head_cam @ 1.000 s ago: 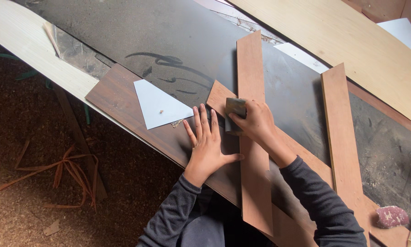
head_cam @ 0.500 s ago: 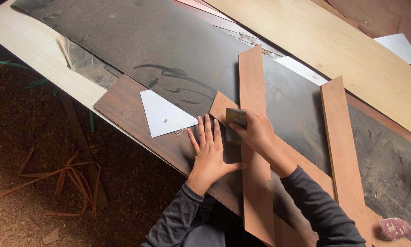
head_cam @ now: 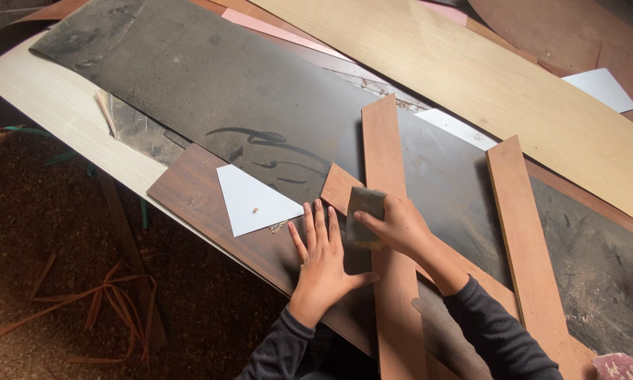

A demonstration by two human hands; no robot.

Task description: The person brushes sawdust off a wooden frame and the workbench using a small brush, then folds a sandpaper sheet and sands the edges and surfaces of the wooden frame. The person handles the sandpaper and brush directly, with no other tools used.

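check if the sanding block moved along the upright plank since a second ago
Cannot tell: the sanding block sits at the same crossing of the upright plank and slanted strip; the camera shifted.

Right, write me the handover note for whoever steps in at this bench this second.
Left hand: flat, fingers spread, pressing on the dark brown board near the bench edge.
Right hand: gripping a small grey sanding block against the left edge of the upright reddish-brown strip.
A second reddish-brown strip lies to the right; a white triangular sheet lies left of the hands.
Done: cannot tell how much of the edge is sanded.
Left: probably the rest of that edge; check it by touch.
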